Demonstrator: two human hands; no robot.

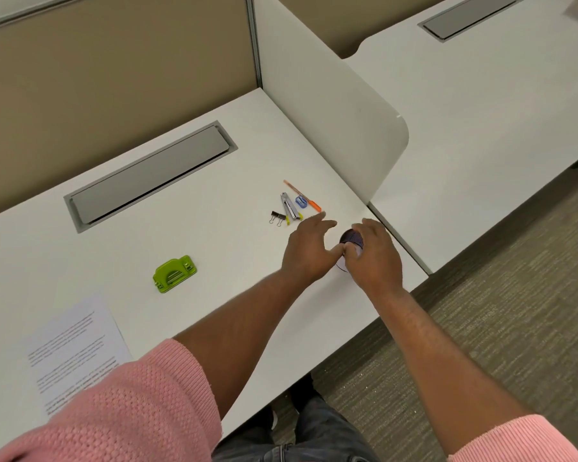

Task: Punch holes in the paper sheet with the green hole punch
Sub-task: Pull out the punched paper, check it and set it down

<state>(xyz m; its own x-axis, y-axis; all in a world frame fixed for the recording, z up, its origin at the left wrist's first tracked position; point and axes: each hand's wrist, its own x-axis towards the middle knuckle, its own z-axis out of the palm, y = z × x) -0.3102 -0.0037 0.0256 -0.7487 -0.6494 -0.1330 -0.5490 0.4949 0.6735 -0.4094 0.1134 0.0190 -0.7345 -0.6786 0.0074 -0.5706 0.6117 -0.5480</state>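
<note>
Your white desk (214, 181) fills most of the view, bounded by a tan partition behind and a white divider (331, 105) on its right edge. A long grey cable hatch (151, 176) is set into the far part of the desktop.

Your two bare forearms, in pink sleeves (131, 411), reach toward the desk's right near corner. The paper (70, 348), a white sheet printed with blocks of dark text, lies flat at the desk's near left edge, partly hidden by your left sleeve and well apart from both hands.

Your left hand (309, 250) hovers palm down with fingers spread apart, its thumb touching your right hand. Your right hand (372, 256) curls its fingers over a small dark round object (350, 236); whether it is clamped tight you cannot tell.

The punch (175, 273), lime green with a rounded front, a ribbed half-moon top and metal hinge parts at the back, sits untouched on the desk between the paper and your hands, nearer the paper.

Beyond your left hand lie a silver stapler (289, 206), an orange pencil (302, 196), a black binder clip (277, 216) and a blue sharpener (301, 202), close together.
</note>
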